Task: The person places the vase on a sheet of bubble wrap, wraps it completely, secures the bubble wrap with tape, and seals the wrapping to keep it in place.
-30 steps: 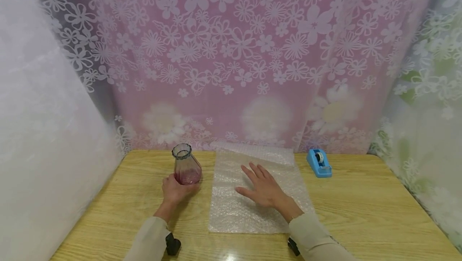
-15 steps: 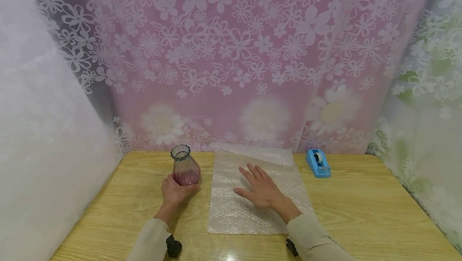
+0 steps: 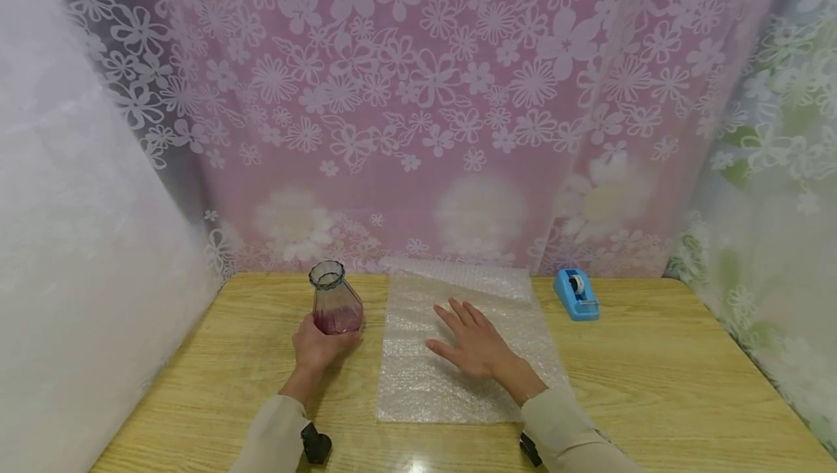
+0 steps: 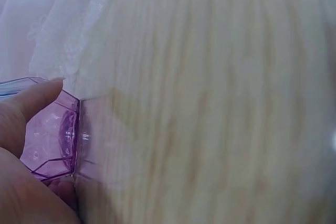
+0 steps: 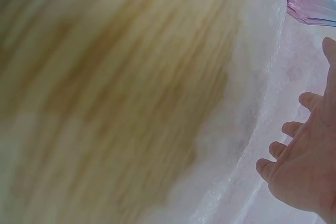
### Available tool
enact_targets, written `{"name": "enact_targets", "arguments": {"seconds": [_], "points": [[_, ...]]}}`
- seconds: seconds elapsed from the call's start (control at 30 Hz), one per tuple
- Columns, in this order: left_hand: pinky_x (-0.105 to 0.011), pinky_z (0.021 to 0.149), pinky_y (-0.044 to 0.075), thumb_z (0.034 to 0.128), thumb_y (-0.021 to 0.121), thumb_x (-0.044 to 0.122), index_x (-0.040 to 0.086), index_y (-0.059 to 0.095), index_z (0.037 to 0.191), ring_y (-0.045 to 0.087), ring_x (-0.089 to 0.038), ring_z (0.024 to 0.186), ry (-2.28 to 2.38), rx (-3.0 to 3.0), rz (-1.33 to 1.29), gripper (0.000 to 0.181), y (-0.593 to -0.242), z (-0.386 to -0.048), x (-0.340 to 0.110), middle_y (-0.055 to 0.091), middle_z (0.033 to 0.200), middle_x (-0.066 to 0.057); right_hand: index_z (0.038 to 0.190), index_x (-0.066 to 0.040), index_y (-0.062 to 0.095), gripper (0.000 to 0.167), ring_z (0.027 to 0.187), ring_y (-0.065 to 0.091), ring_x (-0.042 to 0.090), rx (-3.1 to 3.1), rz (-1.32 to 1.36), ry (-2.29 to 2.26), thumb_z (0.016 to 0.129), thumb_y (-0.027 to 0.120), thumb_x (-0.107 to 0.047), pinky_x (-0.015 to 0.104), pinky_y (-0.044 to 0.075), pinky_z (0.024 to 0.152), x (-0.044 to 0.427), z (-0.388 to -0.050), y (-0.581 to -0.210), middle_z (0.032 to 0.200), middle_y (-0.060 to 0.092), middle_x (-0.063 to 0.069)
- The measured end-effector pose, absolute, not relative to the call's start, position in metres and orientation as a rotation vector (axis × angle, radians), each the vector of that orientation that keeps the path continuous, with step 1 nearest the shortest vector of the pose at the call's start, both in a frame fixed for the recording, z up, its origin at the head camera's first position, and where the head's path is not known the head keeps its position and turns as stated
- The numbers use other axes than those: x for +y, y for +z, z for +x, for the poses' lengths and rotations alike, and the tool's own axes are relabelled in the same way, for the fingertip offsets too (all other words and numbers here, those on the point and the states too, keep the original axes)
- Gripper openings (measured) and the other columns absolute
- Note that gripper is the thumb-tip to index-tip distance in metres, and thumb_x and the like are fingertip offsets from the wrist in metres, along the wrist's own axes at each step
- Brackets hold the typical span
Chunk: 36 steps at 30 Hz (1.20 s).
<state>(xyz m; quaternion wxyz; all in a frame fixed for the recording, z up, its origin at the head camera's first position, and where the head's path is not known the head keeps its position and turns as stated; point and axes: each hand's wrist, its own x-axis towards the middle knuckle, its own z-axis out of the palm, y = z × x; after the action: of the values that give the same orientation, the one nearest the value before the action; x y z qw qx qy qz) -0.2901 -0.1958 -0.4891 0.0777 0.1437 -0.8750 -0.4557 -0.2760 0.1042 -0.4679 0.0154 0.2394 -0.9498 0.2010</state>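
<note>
A faceted glass vase, pink at the base and bluish at its scalloped rim, stands upright on the left part of the table. My left hand grips it low down; the left wrist view shows the thumb along the pink glass and a fingertip beneath its far side. My right hand is spread over a sheet of bubble wrap, fingers apart and holding nothing. In the right wrist view the palm and fingers appear beside the wrap; whether they touch it I cannot tell.
A blue tape dispenser with a roll of tape sits at the back right of the wooden table. Behind the table hangs a pink flowered curtain. White sheeting closes the left side, and a flowered curtain the right.
</note>
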Motion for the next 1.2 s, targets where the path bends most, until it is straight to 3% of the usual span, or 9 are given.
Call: {"name": "enact_targets", "arguments": {"seconds": [0.83, 1.2], "points": [[-0.054, 0.1, 0.033, 0.0632, 0.088, 0.03, -0.008, 0.033, 0.136, 0.036, -0.044, 0.121, -1.383, -2.652, 0.404, 0.099, -0.4849, -0.2915, -0.1988, 0.045, 0.129, -0.028, 0.15, -0.011, 0.03, 0.068, 0.14, 0.016, 0.04, -2.934, 0.777, 0.66, 0.098, 0.041, -0.053, 0.048, 0.011, 0.112, 0.1106, -0.2757, -0.4703, 0.155, 0.019, 0.019], [-0.054, 0.099, 0.036, 0.0652, 0.086, 0.029, -0.008, 0.03, 0.137, 0.037, -0.044, 0.121, -1.476, -2.604, 0.441, 0.099, -0.4846, -0.2876, -0.1972, 0.041, 0.13, -0.03, 0.15, -0.011, 0.03, 0.066, 0.141, 0.015, 0.039, -2.966, 0.782, 0.666, 0.098, 0.041, -0.052, 0.045, 0.007, 0.113, 0.1106, -0.2723, -0.4674, 0.155, 0.017, 0.019]]}}
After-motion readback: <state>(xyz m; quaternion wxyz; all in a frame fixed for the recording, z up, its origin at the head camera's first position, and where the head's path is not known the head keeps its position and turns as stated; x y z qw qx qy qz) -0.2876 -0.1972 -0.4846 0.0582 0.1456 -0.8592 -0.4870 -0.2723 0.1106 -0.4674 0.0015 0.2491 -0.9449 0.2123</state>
